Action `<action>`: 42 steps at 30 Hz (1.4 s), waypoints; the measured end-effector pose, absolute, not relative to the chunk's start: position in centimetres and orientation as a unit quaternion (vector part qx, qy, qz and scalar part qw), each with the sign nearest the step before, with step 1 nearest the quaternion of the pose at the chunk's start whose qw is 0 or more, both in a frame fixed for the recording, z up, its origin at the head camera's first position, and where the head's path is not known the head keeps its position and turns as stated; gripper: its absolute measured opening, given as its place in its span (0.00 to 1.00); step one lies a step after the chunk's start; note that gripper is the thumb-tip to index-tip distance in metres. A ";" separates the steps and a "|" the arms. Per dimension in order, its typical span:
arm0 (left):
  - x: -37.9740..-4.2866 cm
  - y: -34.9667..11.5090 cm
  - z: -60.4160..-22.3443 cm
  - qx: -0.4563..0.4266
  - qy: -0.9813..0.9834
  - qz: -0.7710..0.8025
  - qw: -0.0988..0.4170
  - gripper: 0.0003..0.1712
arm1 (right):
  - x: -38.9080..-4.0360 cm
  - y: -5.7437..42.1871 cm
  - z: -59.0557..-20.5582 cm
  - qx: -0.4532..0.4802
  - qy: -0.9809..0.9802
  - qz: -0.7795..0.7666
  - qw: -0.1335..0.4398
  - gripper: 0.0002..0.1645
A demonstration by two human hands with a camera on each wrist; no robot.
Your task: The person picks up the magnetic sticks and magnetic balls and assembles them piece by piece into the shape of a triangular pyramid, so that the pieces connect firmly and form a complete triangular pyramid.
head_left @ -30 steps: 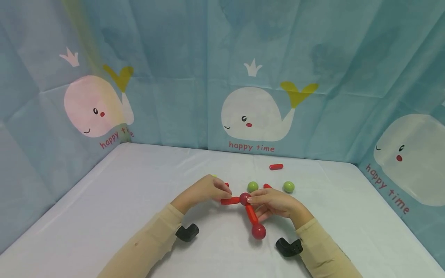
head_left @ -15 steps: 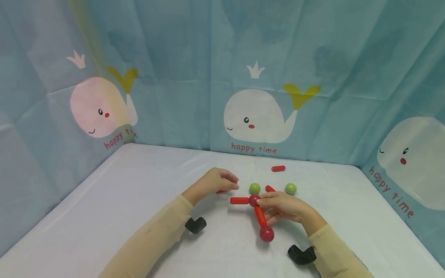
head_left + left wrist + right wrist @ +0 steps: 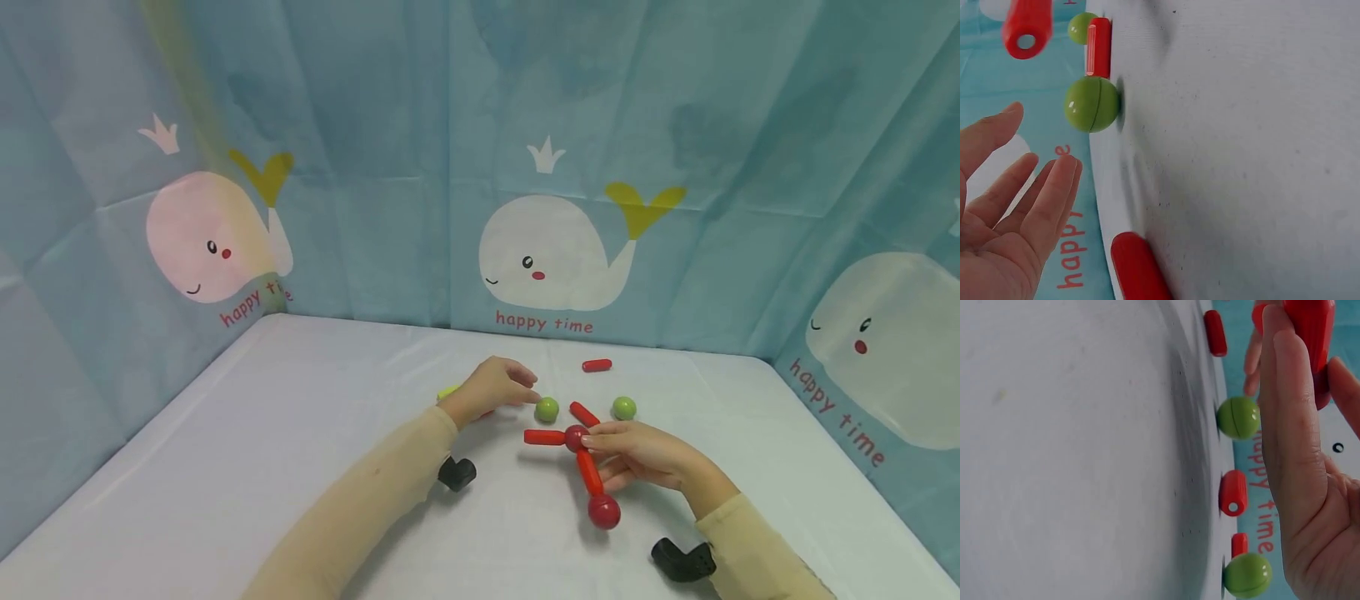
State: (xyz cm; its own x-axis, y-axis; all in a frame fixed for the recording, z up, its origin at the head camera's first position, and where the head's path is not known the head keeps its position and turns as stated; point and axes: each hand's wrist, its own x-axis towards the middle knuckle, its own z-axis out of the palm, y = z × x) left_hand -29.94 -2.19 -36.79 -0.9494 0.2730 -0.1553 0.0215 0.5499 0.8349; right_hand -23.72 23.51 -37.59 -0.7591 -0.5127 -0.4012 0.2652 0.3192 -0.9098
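With thumb and fingers my right hand (image 3: 637,454) pinches a toy construction of red rods and balls at its upper red ball (image 3: 576,438). From that ball one red rod (image 3: 544,437) points left; another red rod (image 3: 589,472) runs down to the lower red ball (image 3: 603,511). My left hand (image 3: 498,390) holds nothing, its fingertips close to a green ball (image 3: 547,409). In the left wrist view its fingers are extended and apart from the green ball (image 3: 1091,105). A loose red rod (image 3: 1138,269) lies below that hand, mostly covered in the head view.
Behind my right hand lie a red rod (image 3: 584,413) and a second green ball (image 3: 624,407). Farther back is another red rod (image 3: 597,365). A yellow piece (image 3: 447,392) shows partly behind my left wrist. The white table (image 3: 262,467) ends at a blue whale-print curtain (image 3: 375,233).
My left hand has let go of the construction's left rod and moved back and right towards the green ball. My right hand has shifted the construction right and slightly nearer.
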 end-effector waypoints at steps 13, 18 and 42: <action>-30.6 0.1 -37.6 0.098 0.876 0.442 0.169 0.22 | -23.6 25.0 -37.4 -0.084 0.713 -0.599 0.354 0.22; -30.5 0.5 -37.6 0.100 0.883 0.426 0.172 0.17 | -23.6 25.0 -37.4 -0.081 0.712 -0.601 0.353 0.24; -26.2 -4.8 -37.3 0.117 0.899 0.387 0.170 0.10 | -24.5 23.8 -37.2 -0.079 0.727 -0.593 0.337 0.26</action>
